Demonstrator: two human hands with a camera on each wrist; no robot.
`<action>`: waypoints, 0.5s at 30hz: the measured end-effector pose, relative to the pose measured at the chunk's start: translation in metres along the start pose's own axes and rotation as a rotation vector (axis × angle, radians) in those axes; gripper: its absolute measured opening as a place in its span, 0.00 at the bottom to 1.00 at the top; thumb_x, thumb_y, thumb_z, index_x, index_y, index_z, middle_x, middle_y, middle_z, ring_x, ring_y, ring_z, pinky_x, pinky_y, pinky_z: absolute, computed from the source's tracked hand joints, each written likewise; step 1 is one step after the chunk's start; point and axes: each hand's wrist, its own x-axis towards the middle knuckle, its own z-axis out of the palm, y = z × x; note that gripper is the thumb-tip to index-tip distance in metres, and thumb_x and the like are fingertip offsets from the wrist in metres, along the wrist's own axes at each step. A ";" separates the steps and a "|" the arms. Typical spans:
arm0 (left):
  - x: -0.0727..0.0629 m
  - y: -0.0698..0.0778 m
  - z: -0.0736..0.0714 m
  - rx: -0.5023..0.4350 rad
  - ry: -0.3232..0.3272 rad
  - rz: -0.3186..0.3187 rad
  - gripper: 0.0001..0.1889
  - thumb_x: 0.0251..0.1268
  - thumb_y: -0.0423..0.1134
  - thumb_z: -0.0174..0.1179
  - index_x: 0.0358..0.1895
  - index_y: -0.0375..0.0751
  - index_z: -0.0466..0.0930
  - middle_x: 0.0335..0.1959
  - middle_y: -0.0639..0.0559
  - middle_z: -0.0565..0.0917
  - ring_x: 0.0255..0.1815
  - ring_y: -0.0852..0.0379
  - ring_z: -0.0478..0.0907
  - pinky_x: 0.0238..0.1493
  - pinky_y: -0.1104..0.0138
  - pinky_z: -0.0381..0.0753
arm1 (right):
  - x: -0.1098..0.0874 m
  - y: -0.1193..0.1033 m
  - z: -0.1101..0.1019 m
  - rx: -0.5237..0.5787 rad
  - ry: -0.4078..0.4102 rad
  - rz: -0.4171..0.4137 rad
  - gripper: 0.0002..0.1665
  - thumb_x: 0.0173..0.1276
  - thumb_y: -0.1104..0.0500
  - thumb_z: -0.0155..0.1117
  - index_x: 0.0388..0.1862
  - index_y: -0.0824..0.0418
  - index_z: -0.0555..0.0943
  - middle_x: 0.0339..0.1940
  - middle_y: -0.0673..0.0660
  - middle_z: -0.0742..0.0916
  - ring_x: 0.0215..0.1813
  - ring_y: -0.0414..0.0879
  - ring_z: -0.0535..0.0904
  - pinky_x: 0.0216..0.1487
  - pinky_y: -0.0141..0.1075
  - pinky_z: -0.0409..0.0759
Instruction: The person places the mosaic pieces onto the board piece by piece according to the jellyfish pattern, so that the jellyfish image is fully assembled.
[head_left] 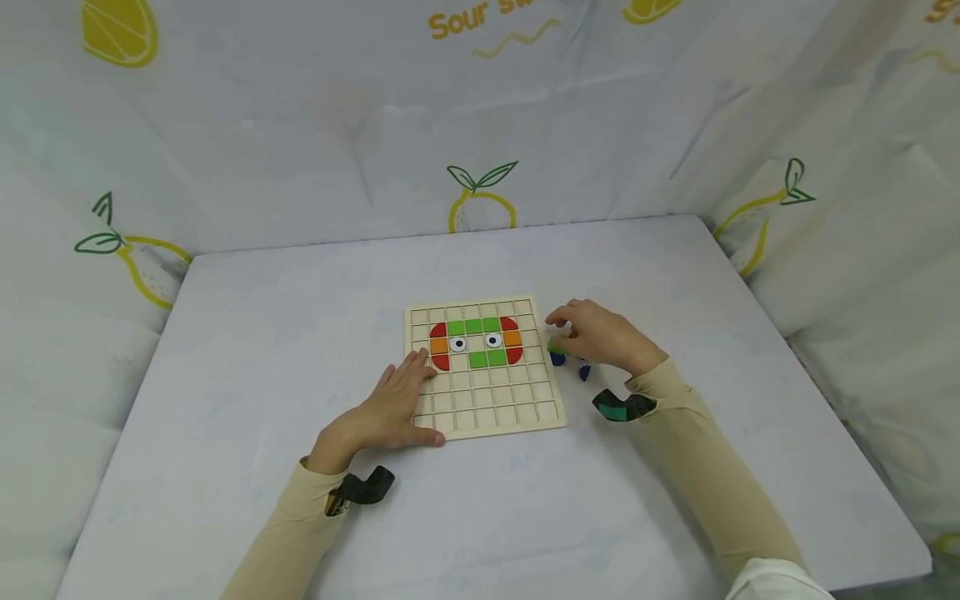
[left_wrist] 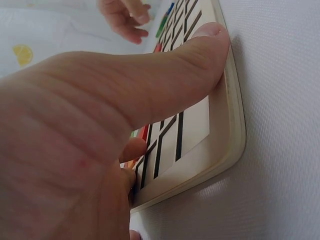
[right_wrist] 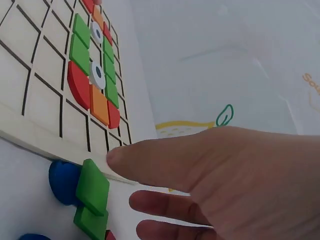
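Note:
A square wooden grid board (head_left: pixel 525 412) lies on the table, with colored tiles set in its middle squares. Green square tiles (head_left: pixel 487 359), red rounded corners (head_left: pixel 440 362), orange squares (head_left: pixel 512 337) and two eye tiles (head_left: pixel 492 340) form a ring there; one square in its lower row shows bare wood. My left hand (head_left: pixel 390 408) rests spread on the board's front left corner, thumb along the front edge. Off the right edge, my right hand (head_left: pixel 600 333) hovers by a small pile, thumb and fingers apart with nothing between them. Green squares (right_wrist: pixel 93 187) and a blue rounded piece (right_wrist: pixel 64 182) lie below its thumb.
Another blue piece (head_left: pixel 585 372) lies nearer me, beside the pile, and a bit of red (right_wrist: pixel 109 235) shows under the green ones. The white table (head_left: pixel 262 350) meets a lemon-printed cloth (head_left: pixel 300 125) at its back and sides. Each wrist wears a black camera mount (head_left: pixel 367 486).

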 end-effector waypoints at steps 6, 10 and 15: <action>-0.001 0.000 0.000 -0.004 0.006 0.005 0.52 0.55 0.54 0.75 0.76 0.35 0.55 0.85 0.39 0.37 0.86 0.42 0.32 0.83 0.41 0.36 | 0.001 0.000 0.009 -0.047 -0.036 0.014 0.26 0.68 0.53 0.70 0.61 0.62 0.82 0.46 0.56 0.84 0.47 0.49 0.77 0.43 0.40 0.81; 0.000 0.000 0.001 -0.003 0.008 0.006 0.52 0.55 0.54 0.75 0.76 0.35 0.55 0.85 0.39 0.38 0.86 0.42 0.33 0.83 0.41 0.36 | 0.002 -0.001 0.013 -0.081 -0.034 0.007 0.22 0.68 0.54 0.69 0.59 0.62 0.84 0.43 0.55 0.84 0.43 0.48 0.75 0.41 0.38 0.78; 0.000 0.000 0.001 0.002 0.007 0.002 0.52 0.55 0.54 0.75 0.76 0.36 0.55 0.85 0.39 0.38 0.86 0.41 0.33 0.83 0.41 0.37 | 0.004 -0.007 0.013 -0.065 0.004 -0.014 0.23 0.69 0.55 0.68 0.60 0.62 0.82 0.47 0.56 0.85 0.45 0.48 0.75 0.43 0.40 0.80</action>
